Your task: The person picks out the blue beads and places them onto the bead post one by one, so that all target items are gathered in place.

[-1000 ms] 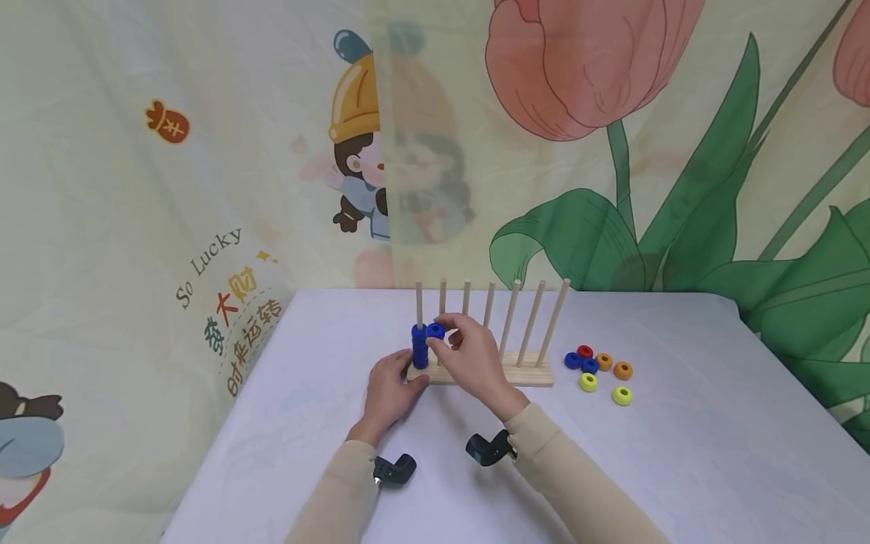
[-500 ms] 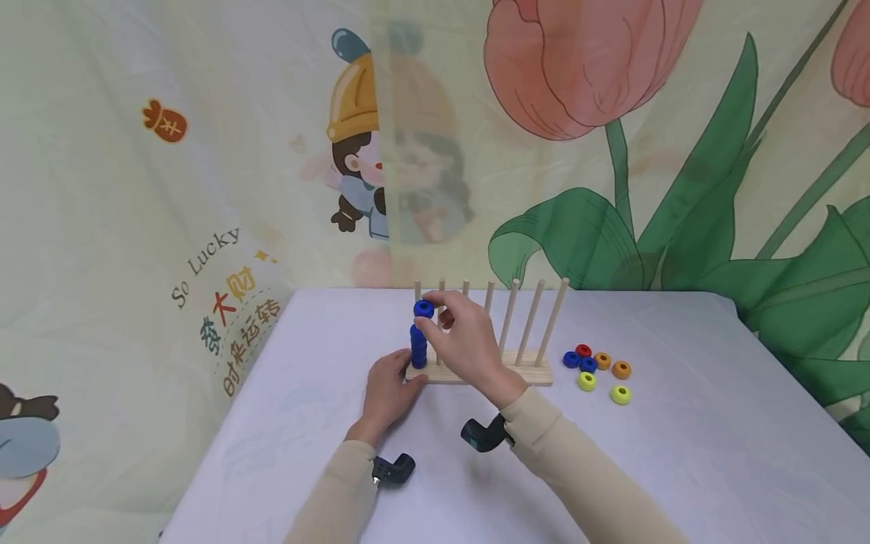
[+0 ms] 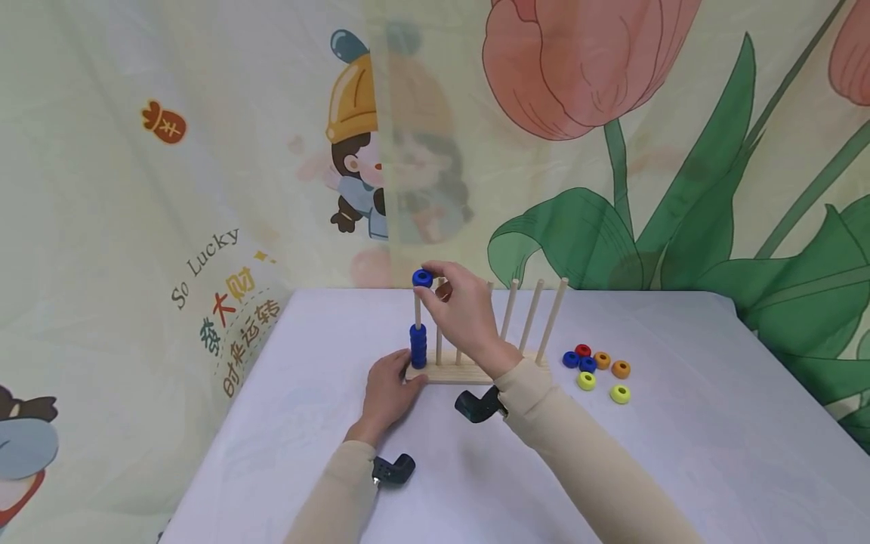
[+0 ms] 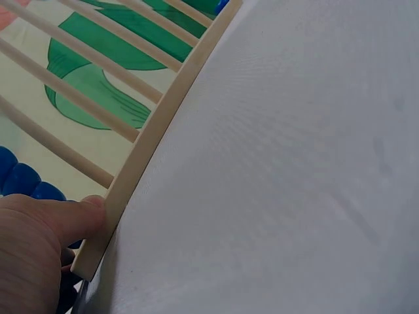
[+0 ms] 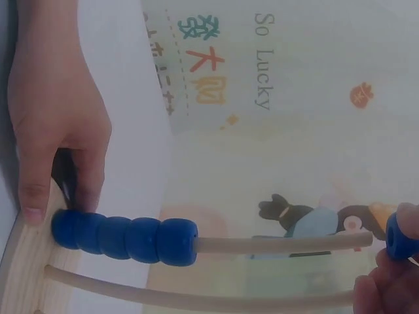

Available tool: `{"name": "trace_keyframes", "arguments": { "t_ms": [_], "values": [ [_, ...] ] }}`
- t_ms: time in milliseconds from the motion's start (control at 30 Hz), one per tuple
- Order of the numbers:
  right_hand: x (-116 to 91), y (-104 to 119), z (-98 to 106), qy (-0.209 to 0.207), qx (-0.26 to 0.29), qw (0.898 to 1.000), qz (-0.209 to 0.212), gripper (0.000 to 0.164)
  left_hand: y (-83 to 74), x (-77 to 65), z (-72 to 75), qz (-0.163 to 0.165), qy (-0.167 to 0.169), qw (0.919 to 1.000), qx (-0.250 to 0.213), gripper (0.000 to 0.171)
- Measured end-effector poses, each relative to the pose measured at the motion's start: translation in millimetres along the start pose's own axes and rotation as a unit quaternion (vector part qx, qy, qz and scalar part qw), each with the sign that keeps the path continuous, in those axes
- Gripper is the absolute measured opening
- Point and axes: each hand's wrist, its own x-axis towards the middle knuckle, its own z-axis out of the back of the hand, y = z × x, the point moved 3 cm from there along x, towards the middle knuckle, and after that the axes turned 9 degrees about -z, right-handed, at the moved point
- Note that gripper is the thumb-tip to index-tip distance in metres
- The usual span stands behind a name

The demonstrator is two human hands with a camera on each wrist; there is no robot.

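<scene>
My right hand [image 3: 465, 313] pinches a blue bead [image 3: 422, 279] between thumb and fingertips, up at the top of the leftmost peg [image 3: 418, 310]. In the right wrist view that bead [image 5: 400, 237] sits just off the peg's tip, its hole facing the peg. Lower on the same peg is a stack of several blue beads [image 3: 418, 347], down at the wooden base [image 3: 451, 372]. With thumb in front and fingers behind, my left hand [image 3: 389, 389] grips the left end of the base. The left wrist view shows the thumb [image 4: 85, 219] against the base's edge.
More upright pegs [image 3: 513, 317] rise along the base to the right, some partly behind my right hand. Loose beads lie on the white tablecloth [image 3: 680, 453] at the right: a red one [image 3: 583, 350], blue ones [image 3: 571, 360], orange ones [image 3: 621, 369] and yellow ones [image 3: 620, 394].
My right hand has carried the blue bead left and upward, from beside the stack to the top of the leftmost peg. The left hand has stayed on the base.
</scene>
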Motion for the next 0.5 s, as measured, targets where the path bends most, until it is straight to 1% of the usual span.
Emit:
{"name": "trace_keyframes", "arguments": {
  "t_ms": [167,267,367,500],
  "values": [
    [4.7,0.0,-8.0,0.004,0.002,1.000,-0.023,0.032,2.7,-1.3,-1.2,0.004,0.002,1.0000,-0.002,0.056],
    [5.4,0.0,-10.9,0.012,-0.008,0.999,-0.041,0.032,3.2,-2.5,-2.3,0.006,0.005,1.0000,-0.004,0.056],
    [6.9,-0.3,-12.0,0.018,-0.017,0.998,-0.049,0.033,2.8,-2.6,-1.9,0.012,0.007,0.9999,-0.006,0.056],
    [9.8,-1.8,-11.4,0.021,-0.040,0.998,-0.053,0.033,1.0,-1.1,0.0,0.001,0.000,1.0000,-0.005,0.057]
  ]
}}
